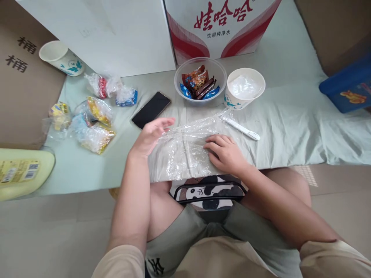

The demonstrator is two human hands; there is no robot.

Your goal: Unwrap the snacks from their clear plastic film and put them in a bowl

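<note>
A sheet of clear cling film (185, 148) lies spread on the pale green cloth (290, 116) in front of me. My left hand (152, 133) hovers over its left edge, fingers stretched out and holding nothing. My right hand (224, 152) rests on the film's right part, fingers bent and pressing it down. A white stick-like tool (242, 129) lies at the film's far right corner. Beyond the film stand a clear bowl (200, 79) of wrapped snacks and a paper cup (244, 88) with film over its mouth.
A black phone (151, 109) lies left of the bowl. Several film-wrapped snacks (92, 125) are scattered at the left. Another paper cup (62, 58) stands far left. Cardboard boxes (23, 77) and a red-white carton (220, 27) line the back; a blue box (348, 87) is at right.
</note>
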